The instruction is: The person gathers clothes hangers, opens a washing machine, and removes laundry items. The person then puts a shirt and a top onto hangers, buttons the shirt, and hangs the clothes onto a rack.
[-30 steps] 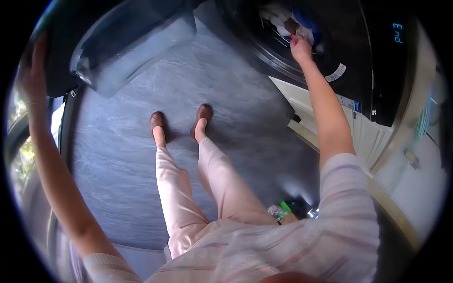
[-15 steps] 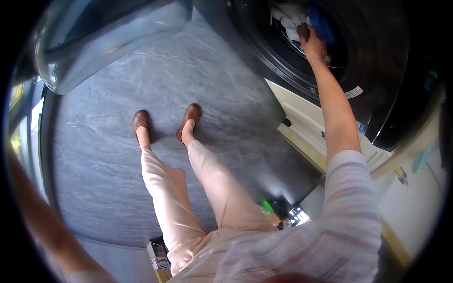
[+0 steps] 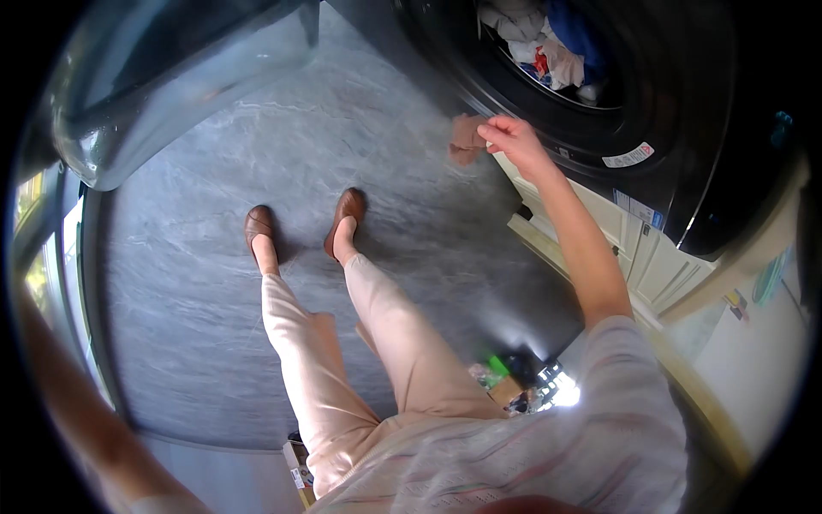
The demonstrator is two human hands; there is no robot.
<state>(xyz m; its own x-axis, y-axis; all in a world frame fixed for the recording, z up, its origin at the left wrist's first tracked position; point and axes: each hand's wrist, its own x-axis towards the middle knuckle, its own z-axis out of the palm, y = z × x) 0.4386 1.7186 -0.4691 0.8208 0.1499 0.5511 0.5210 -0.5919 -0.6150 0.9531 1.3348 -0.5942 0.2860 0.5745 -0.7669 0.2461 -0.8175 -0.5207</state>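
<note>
In the head view, my right hand pinches a small brown cloth by its edge. It hangs in the air above the grey floor, just outside the open washing machine. Inside the machine's drum lies a heap of laundry, with grey, white, blue, red and beige pieces showing. Of my left side only the forearm shows along the left edge; the hand itself is out of sight.
The open glass door of a second round-doored unit juts in at the upper left. White cabinet panels stand under the machine. A window frame runs along the left. Several small boxes sit near the floor's lower edge.
My right hand has come out of the drum, moving left and downward with the brown cloth in it. The laundry heap inside the drum now shows uncovered. My left forearm stays about where it was.
</note>
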